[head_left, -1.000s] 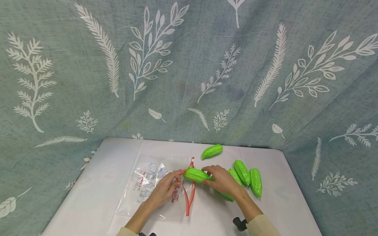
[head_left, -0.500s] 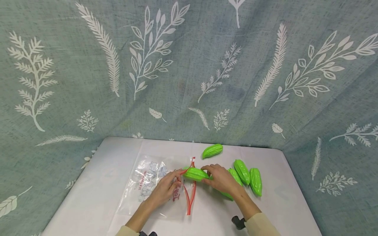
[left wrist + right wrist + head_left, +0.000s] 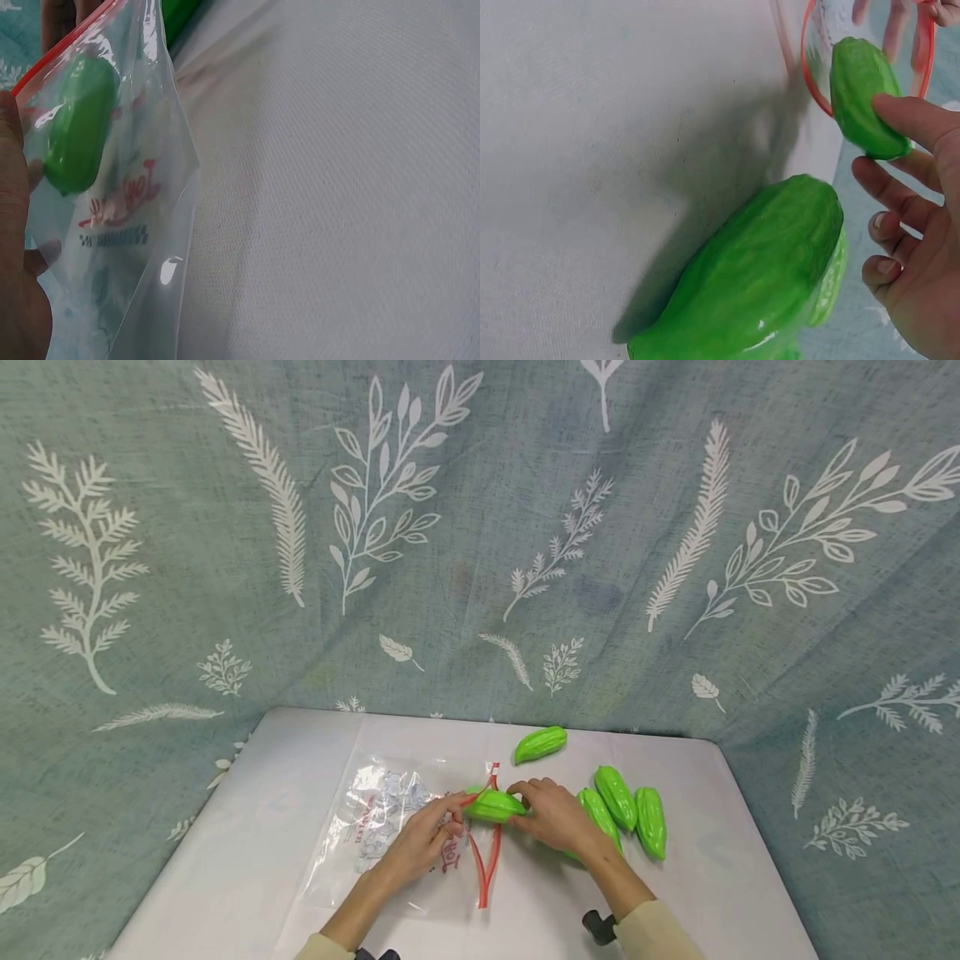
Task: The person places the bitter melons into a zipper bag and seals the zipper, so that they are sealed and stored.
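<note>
My left hand (image 3: 422, 841) grips the red zip edge of a clear zip bag (image 3: 352, 868), which lies on the table with printed figures and red lettering. My right hand (image 3: 558, 814) pinches the near end of a ridged green bitter melon (image 3: 493, 807) between thumb and fingers. The melon's far end points into the bag's mouth. In the right wrist view, the red rim loops around the melon (image 3: 859, 90). Seen through the film in the left wrist view, the melon (image 3: 82, 127) sits behind the bag's wall (image 3: 169, 217).
To the right of my right hand lie several more bitter melons (image 3: 615, 797), partly hidden by the forearm. One more bitter melon (image 3: 540, 745) rests near the back edge of the white table (image 3: 720, 877). A leaf-patterned cloth (image 3: 480, 527) hangs behind.
My right hand has shifted slightly left, carrying the bitter melon further into the bag's mouth. The left hand stays nearly still at the rim.
</note>
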Motion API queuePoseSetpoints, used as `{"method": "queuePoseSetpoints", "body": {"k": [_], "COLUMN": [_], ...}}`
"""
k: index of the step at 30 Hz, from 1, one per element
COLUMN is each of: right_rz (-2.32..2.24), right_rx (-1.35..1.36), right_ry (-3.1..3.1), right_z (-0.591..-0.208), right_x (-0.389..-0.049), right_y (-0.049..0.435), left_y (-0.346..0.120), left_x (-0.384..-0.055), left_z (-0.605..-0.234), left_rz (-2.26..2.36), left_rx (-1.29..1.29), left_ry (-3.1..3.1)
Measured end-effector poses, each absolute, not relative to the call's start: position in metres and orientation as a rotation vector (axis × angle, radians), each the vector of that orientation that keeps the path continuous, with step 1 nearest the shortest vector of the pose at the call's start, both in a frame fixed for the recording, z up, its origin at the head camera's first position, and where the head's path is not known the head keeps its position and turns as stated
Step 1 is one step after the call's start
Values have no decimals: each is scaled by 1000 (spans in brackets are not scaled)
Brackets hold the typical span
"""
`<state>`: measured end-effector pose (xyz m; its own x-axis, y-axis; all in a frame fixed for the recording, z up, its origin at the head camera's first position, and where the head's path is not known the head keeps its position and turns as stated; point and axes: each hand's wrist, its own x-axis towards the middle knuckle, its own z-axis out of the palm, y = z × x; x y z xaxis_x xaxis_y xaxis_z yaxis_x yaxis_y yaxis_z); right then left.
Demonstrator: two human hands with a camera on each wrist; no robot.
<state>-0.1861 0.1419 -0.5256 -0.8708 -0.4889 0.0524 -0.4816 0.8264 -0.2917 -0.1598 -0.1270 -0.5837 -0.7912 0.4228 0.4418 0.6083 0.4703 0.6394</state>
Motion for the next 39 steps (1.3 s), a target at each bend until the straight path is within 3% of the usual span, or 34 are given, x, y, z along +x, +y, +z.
{"method": "queuePoseSetpoints", "body": {"k": [39], "right_rz": [-626], "right_rx": [-644], "right_ry": [2887], "right_z": [-528], "right_x": [-187], "right_y": [129], "left_y": [-125], "left_x": [-159], "left_z": [-584], "left_rz": [-1263], "left_rx": [-894], "left_ry": [-2542]}}
